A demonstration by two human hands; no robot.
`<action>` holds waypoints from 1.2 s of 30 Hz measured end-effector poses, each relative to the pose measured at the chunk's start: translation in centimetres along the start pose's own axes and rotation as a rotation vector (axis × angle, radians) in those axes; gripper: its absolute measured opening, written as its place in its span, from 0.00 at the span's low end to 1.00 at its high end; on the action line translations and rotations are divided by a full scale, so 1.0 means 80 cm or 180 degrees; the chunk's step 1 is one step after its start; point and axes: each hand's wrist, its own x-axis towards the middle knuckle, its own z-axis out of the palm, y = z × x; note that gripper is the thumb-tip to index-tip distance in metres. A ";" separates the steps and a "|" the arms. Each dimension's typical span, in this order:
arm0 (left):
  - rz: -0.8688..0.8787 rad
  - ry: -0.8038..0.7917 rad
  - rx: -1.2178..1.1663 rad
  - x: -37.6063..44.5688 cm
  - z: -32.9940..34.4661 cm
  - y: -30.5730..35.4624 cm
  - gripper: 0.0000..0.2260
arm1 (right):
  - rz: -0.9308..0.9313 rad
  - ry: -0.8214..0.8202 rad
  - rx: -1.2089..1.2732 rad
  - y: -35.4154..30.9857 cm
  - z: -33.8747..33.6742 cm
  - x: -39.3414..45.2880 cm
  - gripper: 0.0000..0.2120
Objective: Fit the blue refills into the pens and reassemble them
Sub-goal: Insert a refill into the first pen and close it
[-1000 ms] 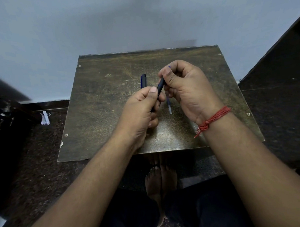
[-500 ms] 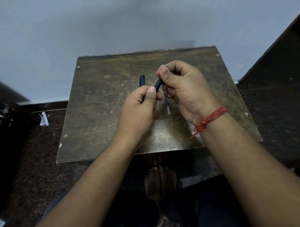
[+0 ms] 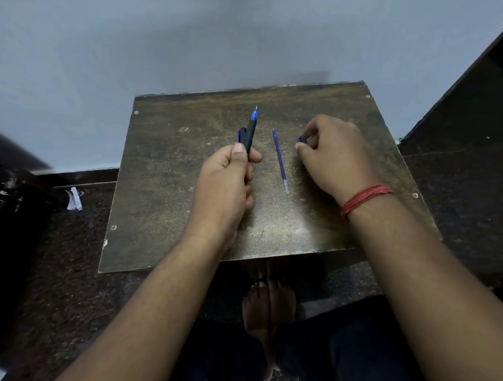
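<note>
I see a black pen (image 3: 249,133) tipped blue, a blue refill (image 3: 280,160), a mottled brown counter (image 3: 164,176), a red wrist thread (image 3: 366,199).

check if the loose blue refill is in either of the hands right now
No: the blue refill lies on the table between the left hand and the right hand, touched by neither.

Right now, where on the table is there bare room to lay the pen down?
Bare: the table left of the left hand, and the near strip between the wrists. Crowded: the middle, where the loose refill lies between the held pen and the right hand.
</note>
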 end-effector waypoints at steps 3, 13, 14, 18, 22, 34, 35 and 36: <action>-0.0032 0.0011 0.0023 0.000 0.001 0.001 0.16 | -0.0042 -0.0075 -0.0430 -0.006 0.008 -0.003 0.10; -0.0072 -0.0007 -0.0023 0.001 0.003 -0.001 0.16 | 0.0035 0.0079 0.1536 -0.029 -0.001 -0.007 0.06; -0.0063 -0.0022 0.0002 0.001 0.002 -0.002 0.16 | 0.0126 0.0068 0.1897 -0.032 -0.001 -0.010 0.06; -0.0101 -0.0139 0.0002 0.001 0.002 -0.003 0.15 | 0.0369 0.0150 0.3032 -0.041 -0.005 -0.013 0.04; -0.0396 -0.0383 -0.0322 -0.001 0.003 -0.002 0.14 | 0.0650 0.0236 0.3642 -0.038 -0.008 -0.011 0.05; -0.0691 -0.0835 -0.0464 -0.002 0.004 -0.003 0.12 | 0.0532 0.0320 0.3629 -0.035 -0.010 -0.010 0.08; -0.0685 -0.0839 -0.0441 -0.003 0.004 -0.002 0.12 | 0.0514 0.0296 0.3578 -0.035 -0.010 -0.010 0.08; -0.0682 -0.0837 -0.0428 -0.003 0.004 -0.002 0.12 | 0.0490 0.0254 0.3526 -0.035 -0.011 -0.011 0.08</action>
